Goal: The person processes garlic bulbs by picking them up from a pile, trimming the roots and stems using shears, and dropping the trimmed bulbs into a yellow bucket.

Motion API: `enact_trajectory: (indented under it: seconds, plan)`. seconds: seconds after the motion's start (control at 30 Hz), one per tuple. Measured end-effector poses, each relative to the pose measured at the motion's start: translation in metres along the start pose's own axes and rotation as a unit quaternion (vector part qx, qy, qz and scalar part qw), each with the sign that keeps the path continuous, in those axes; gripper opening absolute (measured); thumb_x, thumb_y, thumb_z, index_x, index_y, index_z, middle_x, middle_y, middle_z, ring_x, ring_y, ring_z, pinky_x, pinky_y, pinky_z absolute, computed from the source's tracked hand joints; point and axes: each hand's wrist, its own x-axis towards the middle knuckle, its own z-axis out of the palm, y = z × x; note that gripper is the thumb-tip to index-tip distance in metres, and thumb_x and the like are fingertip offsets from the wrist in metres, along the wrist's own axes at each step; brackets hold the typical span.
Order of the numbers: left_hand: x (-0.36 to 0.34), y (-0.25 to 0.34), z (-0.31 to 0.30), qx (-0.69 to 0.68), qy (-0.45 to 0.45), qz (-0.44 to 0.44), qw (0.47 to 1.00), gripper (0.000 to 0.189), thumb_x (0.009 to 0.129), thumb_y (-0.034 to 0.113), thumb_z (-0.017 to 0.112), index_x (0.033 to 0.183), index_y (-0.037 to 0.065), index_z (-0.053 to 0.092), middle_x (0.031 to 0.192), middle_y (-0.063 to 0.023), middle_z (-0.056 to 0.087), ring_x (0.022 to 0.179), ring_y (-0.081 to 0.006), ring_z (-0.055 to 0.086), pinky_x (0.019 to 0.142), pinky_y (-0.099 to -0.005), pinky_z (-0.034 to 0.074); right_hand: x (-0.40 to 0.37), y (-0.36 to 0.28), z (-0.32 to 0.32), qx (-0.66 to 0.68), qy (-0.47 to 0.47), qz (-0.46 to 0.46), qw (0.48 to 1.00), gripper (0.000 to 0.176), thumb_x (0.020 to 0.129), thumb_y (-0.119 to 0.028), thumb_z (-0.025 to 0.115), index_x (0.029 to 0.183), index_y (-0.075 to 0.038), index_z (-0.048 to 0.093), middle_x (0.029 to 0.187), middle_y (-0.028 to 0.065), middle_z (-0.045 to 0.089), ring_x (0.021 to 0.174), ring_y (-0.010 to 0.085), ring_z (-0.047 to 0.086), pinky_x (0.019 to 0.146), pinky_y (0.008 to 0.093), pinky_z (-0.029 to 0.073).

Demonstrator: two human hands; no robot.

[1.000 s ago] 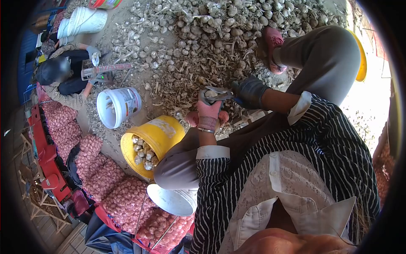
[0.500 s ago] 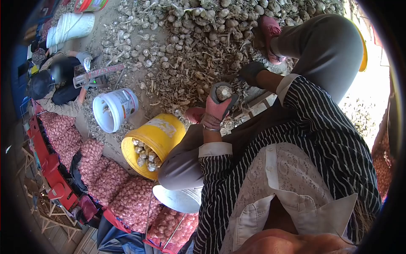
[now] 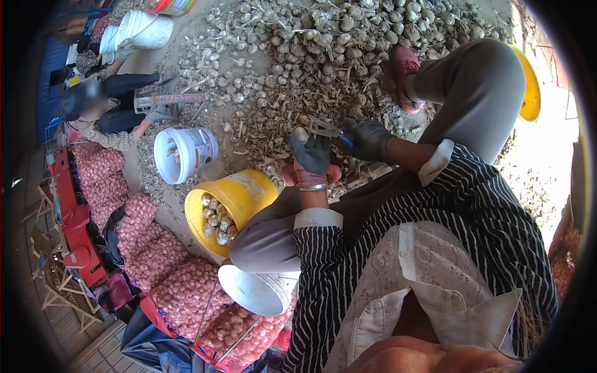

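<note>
My left hand (image 3: 312, 156), in a pink and grey coated glove, holds a garlic bulb (image 3: 301, 135) at its fingertips. Beside it, my right hand (image 3: 368, 138) wears a dark glove and is closed round a pair of shears (image 3: 329, 130) with a blue handle. The metal blades reach left, close to the garlic bulb. Below both hands lies a heap of garlic bulbs and dry stalks (image 3: 298, 78). Left of my knee, a tipped yellow bucket (image 3: 249, 186) holds several trimmed bulbs (image 3: 217, 219).
A white bucket (image 3: 202, 149) stands left of the yellow one, and another white bucket (image 3: 249, 287) is by my knee. Filled net sacks (image 3: 152, 248) line the lower left. A co-worker (image 3: 102, 109) sits at the left near more white buckets (image 3: 146, 28).
My left hand has turned, and the garlic bulb has gone from its palm to its fingertips. The shears in my right hand now show. The co-worker's arm has moved toward the buckets.
</note>
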Motion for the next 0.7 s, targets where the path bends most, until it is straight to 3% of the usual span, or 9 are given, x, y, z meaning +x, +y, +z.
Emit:
enact_trajectory:
  seconds: [0.17, 0.27, 0.33, 0.4, 0.47, 0.53, 0.57, 0.63, 0.7]
  plan:
    - [-0.007, -0.018, 0.013, 0.101, -0.081, 0.017, 0.991, 0.062, 0.089, 0.055, 0.05, 0.126, 0.006, 0.048, 0.119, -0.0143, 0.057, 0.112, -0.0308, 0.051, 0.102, -0.0457, 0.035, 0.005, 0.002, 0.0, -0.008, 0.03, -0.027, 0.999, 0.041, 0.079, -0.039, 0.064, 0.1, -0.004, 0.056, 0.085, 0.0194, 0.065, 0.082, 0.0376, 0.063, 0.072, 0.0454, 0.048]
    - [-0.015, -0.015, 0.013, 0.086, -0.056, -0.004, 0.995, 0.052, 0.091, 0.051, 0.05, 0.117, 0.007, 0.055, 0.117, -0.0134, 0.058, 0.111, -0.0297, 0.052, 0.101, -0.0436, 0.037, 0.005, 0.0, -0.002, 0.008, -0.024, -0.016, 1.0, 0.036, 0.08, -0.035, 0.063, 0.093, -0.002, 0.058, 0.084, 0.0198, 0.064, 0.083, 0.0382, 0.063, 0.072, 0.046, 0.048]
    - [-0.008, -0.004, 0.005, -0.028, 0.009, 0.069, 0.997, 0.039, 0.091, 0.043, 0.054, 0.106, 0.007, 0.059, 0.113, -0.0136, 0.06, 0.111, -0.0279, 0.053, 0.1, -0.0408, 0.04, 0.007, -0.004, -0.004, 0.092, -0.023, 0.029, 0.995, 0.03, 0.083, -0.032, 0.061, 0.088, -0.002, 0.06, 0.078, 0.0145, 0.065, 0.078, 0.0325, 0.064, 0.07, 0.0414, 0.05]
    - [0.003, 0.043, -0.029, -0.074, -0.277, 0.121, 0.95, 0.033, 0.088, 0.038, 0.058, 0.1, 0.006, 0.061, 0.111, -0.0145, 0.063, 0.109, -0.0262, 0.056, 0.1, -0.04, 0.042, 0.019, 0.01, 0.028, 0.235, 0.004, 0.025, 0.972, 0.029, 0.085, -0.032, 0.061, 0.088, -0.004, 0.06, 0.074, 0.0115, 0.065, 0.073, 0.0285, 0.064, 0.066, 0.039, 0.05]
    - [-0.017, 0.099, -0.021, -0.028, -0.478, 0.266, 0.837, 0.041, 0.083, 0.038, 0.065, 0.098, 0.001, 0.058, 0.111, -0.0128, 0.063, 0.105, -0.0243, 0.058, 0.099, -0.0377, 0.044, 0.022, 0.009, 0.023, 0.375, 0.032, 0.023, 0.926, 0.028, 0.087, -0.033, 0.06, 0.087, -0.005, 0.06, 0.07, 0.0086, 0.064, 0.067, 0.0245, 0.064, 0.062, 0.0365, 0.051]
    - [-0.064, 0.107, -0.008, -0.201, -0.179, 0.436, 0.859, 0.048, 0.084, 0.039, 0.064, 0.107, -0.002, 0.059, 0.114, -0.0137, 0.063, 0.103, -0.0241, 0.059, 0.101, -0.0383, 0.043, 0.013, -0.019, -0.028, 0.596, -0.049, 0.214, 0.773, 0.029, 0.088, -0.037, 0.061, 0.084, -0.008, 0.059, 0.065, 0.0052, 0.061, 0.057, 0.0183, 0.06, 0.054, 0.0328, 0.05]
    - [-0.062, 0.109, -0.01, -0.198, -0.176, 0.437, 0.86, 0.048, 0.084, 0.039, 0.064, 0.107, -0.002, 0.059, 0.114, -0.0137, 0.063, 0.103, -0.0241, 0.059, 0.101, -0.0383, 0.043, 0.018, -0.017, -0.023, 0.598, -0.051, 0.215, 0.771, 0.029, 0.088, -0.037, 0.061, 0.084, -0.008, 0.059, 0.065, 0.0052, 0.061, 0.057, 0.0183, 0.06, 0.054, 0.0328, 0.05]
    - [-0.049, 0.105, -0.019, -0.17, -0.102, 0.396, 0.897, 0.055, 0.084, 0.041, 0.063, 0.12, 0.0, 0.055, 0.117, -0.0142, 0.062, 0.101, -0.0245, 0.06, 0.102, -0.0399, 0.042, 0.029, -0.012, -0.011, 0.809, -0.031, 0.243, 0.534, 0.03, 0.088, -0.038, 0.062, 0.083, -0.009, 0.058, 0.064, 0.007, 0.061, 0.053, 0.0194, 0.059, 0.049, 0.0342, 0.051]
    - [-0.013, 0.085, -0.028, -0.118, -0.031, 0.234, 0.965, 0.051, 0.085, 0.041, 0.063, 0.122, 0.005, 0.055, 0.115, -0.0139, 0.063, 0.102, -0.026, 0.06, 0.101, -0.0426, 0.042, 0.036, -0.01, -0.003, 0.836, -0.078, 0.279, 0.466, 0.03, 0.088, -0.038, 0.062, 0.085, -0.009, 0.058, 0.064, 0.007, 0.061, 0.053, 0.0196, 0.059, 0.05, 0.0347, 0.052]
